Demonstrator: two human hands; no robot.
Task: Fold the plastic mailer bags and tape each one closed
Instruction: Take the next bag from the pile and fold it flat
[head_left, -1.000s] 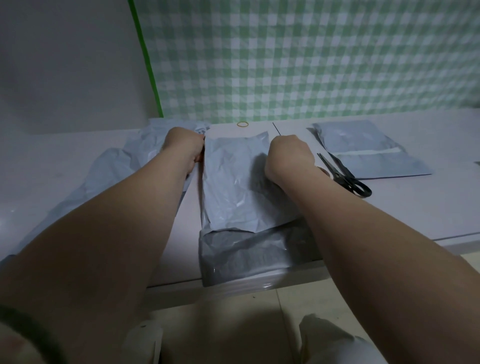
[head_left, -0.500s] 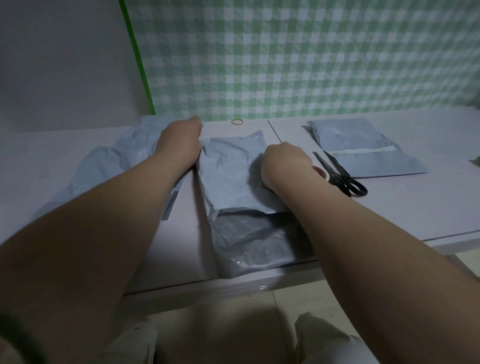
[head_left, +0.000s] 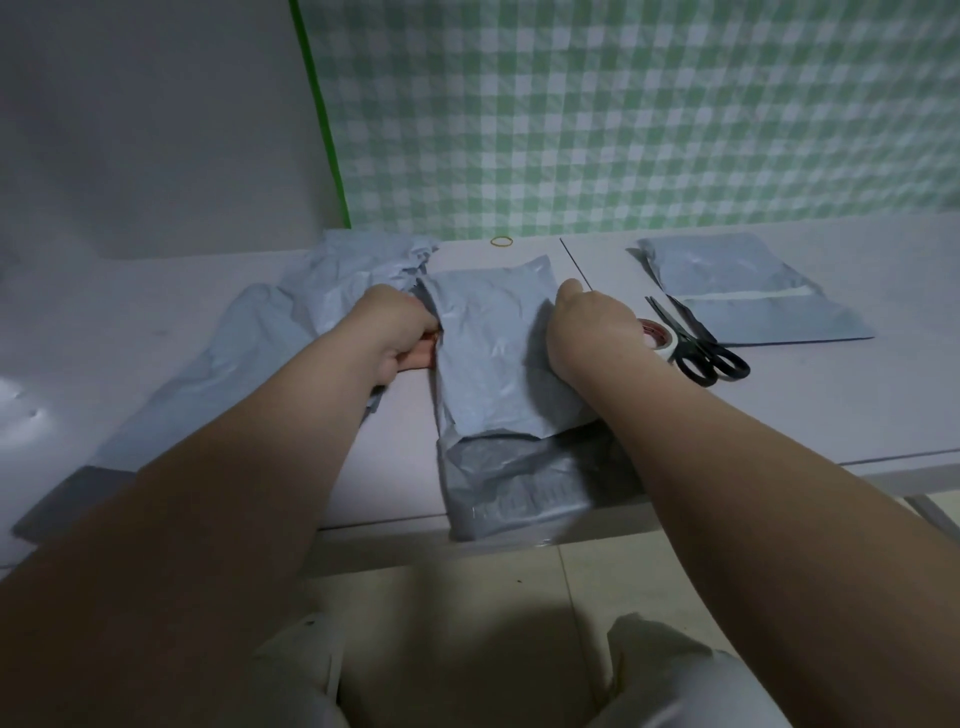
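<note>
Risk: folded grey plastic mailer bag (head_left: 488, 358), edges gripped by left hand (head_left: 402, 332) & right hand (head_left: 592, 332), could unfold if right hand reaches for white tape roll (head_left: 658, 339) just beside it.

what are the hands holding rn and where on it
The folded mailer bag: the left hand grips its left edge, the right hand its right edge, both near the far end.

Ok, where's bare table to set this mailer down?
Bare pale table lies between the right forearm, black-handled scissors and front edge. Another patch lies left of the crumpled grey mailer pile. Crowded: white tape roll, scissors, folded grey mailer by right hand.
</note>
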